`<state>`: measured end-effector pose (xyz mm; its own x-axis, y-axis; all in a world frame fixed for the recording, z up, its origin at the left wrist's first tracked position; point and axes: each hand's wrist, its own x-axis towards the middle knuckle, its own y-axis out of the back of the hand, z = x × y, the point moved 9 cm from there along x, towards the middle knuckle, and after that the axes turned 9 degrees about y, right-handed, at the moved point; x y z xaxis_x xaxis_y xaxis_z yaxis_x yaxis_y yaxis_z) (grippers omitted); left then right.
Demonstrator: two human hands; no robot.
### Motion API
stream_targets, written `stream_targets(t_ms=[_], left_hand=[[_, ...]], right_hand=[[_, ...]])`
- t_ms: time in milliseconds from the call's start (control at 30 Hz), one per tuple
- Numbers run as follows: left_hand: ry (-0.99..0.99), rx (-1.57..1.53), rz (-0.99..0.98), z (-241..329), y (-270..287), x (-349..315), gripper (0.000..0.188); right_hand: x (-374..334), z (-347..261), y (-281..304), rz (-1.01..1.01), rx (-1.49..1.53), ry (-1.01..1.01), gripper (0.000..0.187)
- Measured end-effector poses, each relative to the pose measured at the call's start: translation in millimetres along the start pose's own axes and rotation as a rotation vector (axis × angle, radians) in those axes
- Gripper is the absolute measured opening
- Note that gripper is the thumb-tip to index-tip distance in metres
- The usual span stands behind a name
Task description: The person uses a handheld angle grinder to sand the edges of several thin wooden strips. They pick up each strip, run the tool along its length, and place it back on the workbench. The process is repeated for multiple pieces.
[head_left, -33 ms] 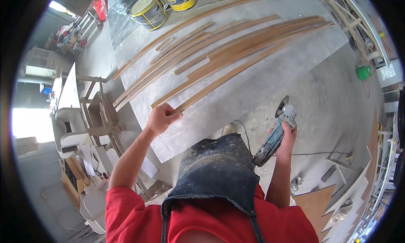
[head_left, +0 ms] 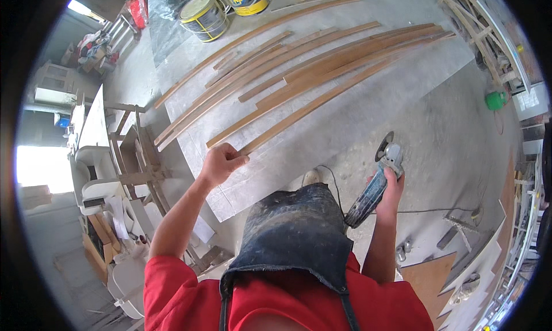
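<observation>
My left hand [head_left: 222,164] is closed round the near end of a long brown wood strip [head_left: 287,121], thumb on top. That strip slants away to the upper right across a grey sheet-topped table [head_left: 241,190]. Beyond it, several more wood strips [head_left: 310,88] of different lengths lie roughly parallel. Off the table's near right side, my right hand [head_left: 392,192] grips a blue-grey angle grinder [head_left: 371,193] by its body. The grinder's dark disc [head_left: 384,146] points up and away from me, apart from the wood.
Yellow and dark paint buckets [head_left: 204,17] stand at the far end. A wooden frame [head_left: 135,147] and white curved pieces [head_left: 100,175] crowd the left. A power cord [head_left: 425,209] crosses the floor at right, near a green container [head_left: 495,100] and leaning boards [head_left: 428,276].
</observation>
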<state>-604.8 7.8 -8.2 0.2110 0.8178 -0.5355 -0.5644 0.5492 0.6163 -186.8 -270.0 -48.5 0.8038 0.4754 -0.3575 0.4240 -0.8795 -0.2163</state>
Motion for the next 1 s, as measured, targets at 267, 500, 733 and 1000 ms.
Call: stream_targets(t_ms=[267, 500, 733, 1000], left_hand=[[-0.02, 0.109, 0.07, -33.2, -13.0, -5.3, 0.043], [-0.123, 0.176, 0.105, -10.8, -24.7, -2.8, 0.041], [-0.529, 0.259, 0.529, 4.1, -7.8, 14.1, 0.038], [-0.368, 0.419, 0.064, 22.9, 16.0, 86.6, 0.034]], right_hand=[[-34.1, -9.8, -10.0, 0.038, 0.012, 0.109, 0.044], [-68.6, 0.0, 0.5, 0.065, -0.004, 0.074, 0.058], [-80.4, 0.0, 9.4, 0.048, -0.001, 0.177, 0.06], [-76.2, -10.7, 5.7, 0.065, 0.009, 0.248, 0.051]])
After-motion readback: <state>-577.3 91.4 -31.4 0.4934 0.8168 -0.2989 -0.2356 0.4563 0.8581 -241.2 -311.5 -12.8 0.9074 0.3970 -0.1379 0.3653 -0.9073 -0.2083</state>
